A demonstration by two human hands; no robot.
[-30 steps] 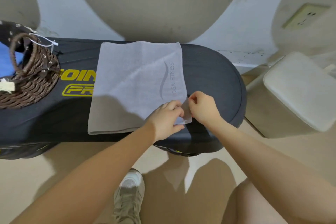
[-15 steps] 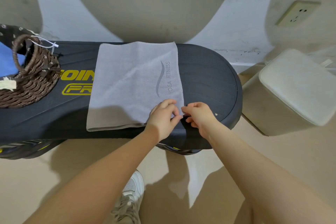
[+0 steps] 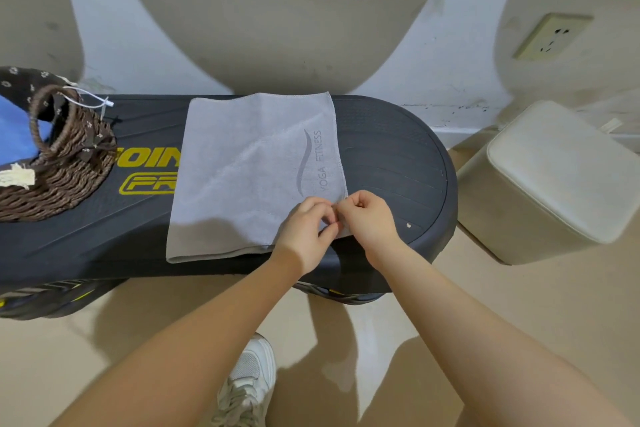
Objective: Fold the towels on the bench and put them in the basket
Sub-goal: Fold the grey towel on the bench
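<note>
A light grey towel (image 3: 249, 170) printed "YOGA FITNESS" lies flat across the black bench (image 3: 398, 163), folded at least once, with doubled layers showing along its near edge. My left hand (image 3: 306, 229) and my right hand (image 3: 369, 218) meet at the towel's near right corner, fingers pinched on the cloth there. The brown woven basket (image 3: 65, 170) stands on the bench's left end, with something blue inside it at the frame's edge.
A cream padded stool (image 3: 561, 177) stands on the floor right of the bench. The wall with a socket (image 3: 550, 35) runs just behind the bench. My shoe (image 3: 249, 378) is on the floor below the bench's near edge.
Both hands stayed together at the near right corner, shifting slightly as the fingers pinch it. The towel itself has hardly moved.
</note>
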